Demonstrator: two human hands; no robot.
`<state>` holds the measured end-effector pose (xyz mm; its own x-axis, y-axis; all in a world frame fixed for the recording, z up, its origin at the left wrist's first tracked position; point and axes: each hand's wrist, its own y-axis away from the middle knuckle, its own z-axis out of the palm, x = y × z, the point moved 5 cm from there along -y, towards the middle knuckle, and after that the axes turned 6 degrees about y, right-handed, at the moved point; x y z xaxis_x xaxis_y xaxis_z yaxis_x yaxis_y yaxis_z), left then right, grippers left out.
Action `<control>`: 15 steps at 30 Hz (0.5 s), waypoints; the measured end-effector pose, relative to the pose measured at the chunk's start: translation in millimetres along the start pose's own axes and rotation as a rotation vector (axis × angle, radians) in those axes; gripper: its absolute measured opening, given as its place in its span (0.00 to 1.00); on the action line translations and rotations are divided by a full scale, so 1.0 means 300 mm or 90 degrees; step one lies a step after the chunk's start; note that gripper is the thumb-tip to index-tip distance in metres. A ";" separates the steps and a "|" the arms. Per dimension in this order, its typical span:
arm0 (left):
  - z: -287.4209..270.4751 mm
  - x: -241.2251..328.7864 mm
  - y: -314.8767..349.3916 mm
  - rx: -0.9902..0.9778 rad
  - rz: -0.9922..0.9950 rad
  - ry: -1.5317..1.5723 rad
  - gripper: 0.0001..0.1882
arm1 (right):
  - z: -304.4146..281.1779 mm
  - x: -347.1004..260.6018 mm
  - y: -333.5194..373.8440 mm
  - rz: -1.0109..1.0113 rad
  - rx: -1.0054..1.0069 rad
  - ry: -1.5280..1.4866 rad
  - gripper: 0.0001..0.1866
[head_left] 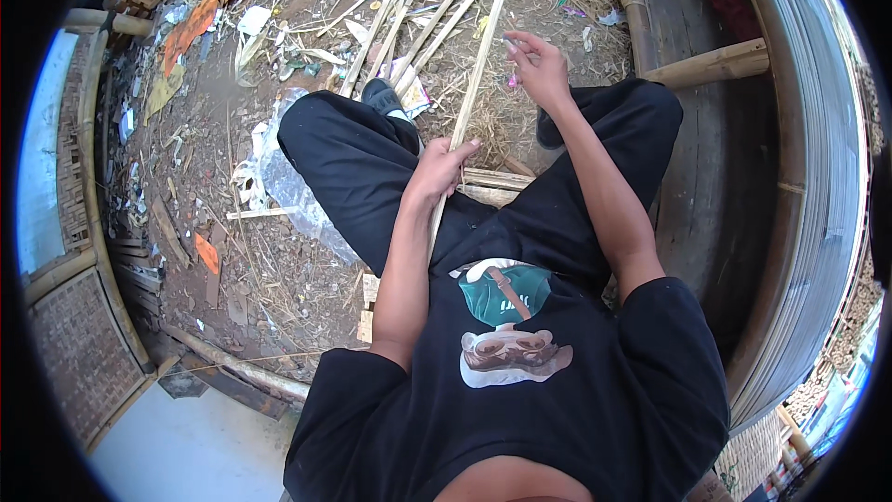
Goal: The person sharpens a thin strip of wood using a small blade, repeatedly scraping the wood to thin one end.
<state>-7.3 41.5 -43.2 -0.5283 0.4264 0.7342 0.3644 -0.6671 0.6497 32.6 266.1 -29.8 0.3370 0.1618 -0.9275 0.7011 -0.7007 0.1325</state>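
A long, pale bamboo strip (pixel 482 56) slants up and away from my lap, its near end resting by my left thigh. My left hand (pixel 441 167) is closed around its lower part, thumb lying along the top. Just right of the strip's upper half, my right hand (pixel 542 70) is raised, apart from the strip. Its thumb and forefinger come together around a small greyish thing that I cannot make out. Past my left foot, several more bamboo strips (pixel 379 26) lie fanned on the ground.
Litter and straw cover the dirt ground, with an orange scrap (pixel 200 20) and a clear plastic sheet (pixel 316 214) on the left. Split bamboo pieces (pixel 492 188) lie between my legs. A woven bamboo panel (pixel 88 353) stands left; a bamboo pole (pixel 711 65) and dark boards (pixel 711 195) are right.
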 end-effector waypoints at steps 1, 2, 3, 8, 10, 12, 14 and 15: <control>0.009 0.006 -0.003 -0.003 -0.001 -0.003 0.19 | -0.005 0.028 -0.032 0.006 0.015 -0.046 0.17; 0.018 0.011 -0.002 -0.015 -0.003 -0.005 0.19 | -0.009 0.047 -0.060 0.011 0.029 -0.092 0.17; 0.027 0.017 -0.002 -0.028 -0.004 -0.008 0.19 | -0.015 0.064 -0.087 0.012 0.032 -0.093 0.17; 0.031 0.020 0.006 -0.021 -0.016 0.001 0.21 | -0.026 -0.028 -0.128 0.006 -0.024 -0.067 0.19; 0.043 0.025 0.002 -0.025 -0.026 -0.005 0.21 | -0.068 -0.026 -0.179 -0.027 0.018 0.023 0.18; 0.055 0.024 0.004 -0.044 -0.037 0.019 0.21 | -0.106 -0.017 -0.222 -0.057 0.058 0.111 0.18; 0.054 0.015 -0.001 -0.052 -0.041 0.019 0.20 | -0.148 -0.027 -0.254 -0.136 0.135 0.194 0.17; 0.054 0.009 -0.003 -0.060 -0.045 0.019 0.20 | -0.161 -0.009 -0.270 -0.105 0.124 0.204 0.17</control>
<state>3.4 53.3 -38.6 -0.5739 0.4568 0.6797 0.2523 -0.6910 0.6774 5.2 355.8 -21.2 0.4299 0.4698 -0.7710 0.6406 -0.7605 -0.1062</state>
